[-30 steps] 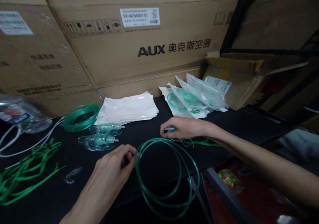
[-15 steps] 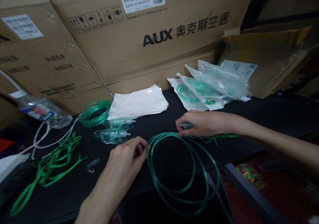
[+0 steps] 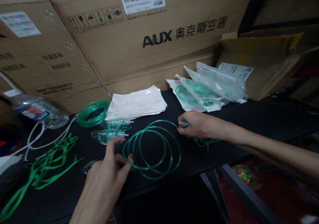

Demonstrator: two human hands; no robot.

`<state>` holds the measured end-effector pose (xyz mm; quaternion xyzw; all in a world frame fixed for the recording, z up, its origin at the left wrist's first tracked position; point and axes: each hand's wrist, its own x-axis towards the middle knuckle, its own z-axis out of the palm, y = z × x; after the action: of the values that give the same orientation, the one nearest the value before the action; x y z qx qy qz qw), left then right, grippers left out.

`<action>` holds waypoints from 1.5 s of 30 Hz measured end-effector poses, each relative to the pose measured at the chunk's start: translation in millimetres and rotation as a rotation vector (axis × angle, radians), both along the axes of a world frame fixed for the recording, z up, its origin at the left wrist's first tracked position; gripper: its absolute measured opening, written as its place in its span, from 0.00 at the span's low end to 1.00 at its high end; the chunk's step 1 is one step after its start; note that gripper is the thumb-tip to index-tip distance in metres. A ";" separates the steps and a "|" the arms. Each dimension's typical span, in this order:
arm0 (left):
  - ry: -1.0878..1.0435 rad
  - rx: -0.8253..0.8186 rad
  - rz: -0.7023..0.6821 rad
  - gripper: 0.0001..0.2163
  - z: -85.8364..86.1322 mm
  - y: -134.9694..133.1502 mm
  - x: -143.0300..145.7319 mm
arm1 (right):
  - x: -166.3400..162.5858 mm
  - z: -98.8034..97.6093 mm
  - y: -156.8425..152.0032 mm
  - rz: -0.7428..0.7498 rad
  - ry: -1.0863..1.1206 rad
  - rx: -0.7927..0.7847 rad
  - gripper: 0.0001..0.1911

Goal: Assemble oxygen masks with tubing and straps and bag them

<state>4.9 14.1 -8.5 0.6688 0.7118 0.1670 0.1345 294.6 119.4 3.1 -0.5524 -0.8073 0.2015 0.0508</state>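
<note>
A loose coil of green tubing [image 3: 140, 142] lies on the black table, between my hands. At its left edge is my left hand [image 3: 109, 167], index finger stretched out and thumb apart from it beside the loops. Its fingertip comes close to the lower of two clear green masks [image 3: 109, 136]. My right hand [image 3: 195, 126] is closed around a small teal and clear connector [image 3: 183, 124] at the tubing's far end; most of it is hidden by the fingers. Green elastic cord [image 3: 206, 142] shows under that hand.
White pouches [image 3: 137, 102] lie stacked behind the masks, beside another green tubing coil [image 3: 93, 114]. Filled clear packets [image 3: 199, 87] lean near an open carton [image 3: 269, 61]. Green straps [image 3: 54, 161], white cable and a plastic bottle [image 3: 40, 109] occupy the left. Large cardboard boxes [image 3: 112, 57] stand behind.
The tubing loops have gone from hanging over the table's front edge to lying on it, further left. My left hand has moved left and its fingers have spread. My right hand keeps its grip.
</note>
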 end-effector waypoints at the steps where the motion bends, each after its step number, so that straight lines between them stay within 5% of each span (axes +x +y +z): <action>1: -0.027 0.002 -0.032 0.21 0.1 -2.7 0.2 | 0.9 -0.8 -0.8 0.008 0.009 0.016 0.07; 6: -0.135 -0.059 -0.219 0.14 8.1 -17.3 1.6 | 7.2 1.2 -9.7 0.133 0.092 0.006 0.11; 14: -0.117 0.048 -0.575 0.15 3.9 -28.1 -1.6 | 7.2 23.4 -43.2 0.217 0.246 -0.341 0.06; 25: 0.035 0.196 -0.579 0.08 -18.1 -11.2 16.0 | 1.2 22.4 -73.0 0.087 0.617 -0.671 0.09; 33: 0.055 0.134 -0.611 0.07 -11.8 -10.7 50.5 | -10.7 12.5 -78.8 0.078 0.793 -0.753 0.09; 39: -0.107 0.169 -0.586 0.08 -13.1 -11.4 51.3 | -6.5 0.6 -78.9 0.082 0.948 -0.813 0.14; 45: -0.048 0.142 -0.745 0.09 -2.5 -8.0 43.7 | 3.3 2.0 -82.5 0.071 1.059 -0.842 0.21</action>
<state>48.6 6.0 -11.0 0.8853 0.4031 0.1713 0.1562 298.0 36.9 5.1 -0.3253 -0.5438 0.7436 0.2133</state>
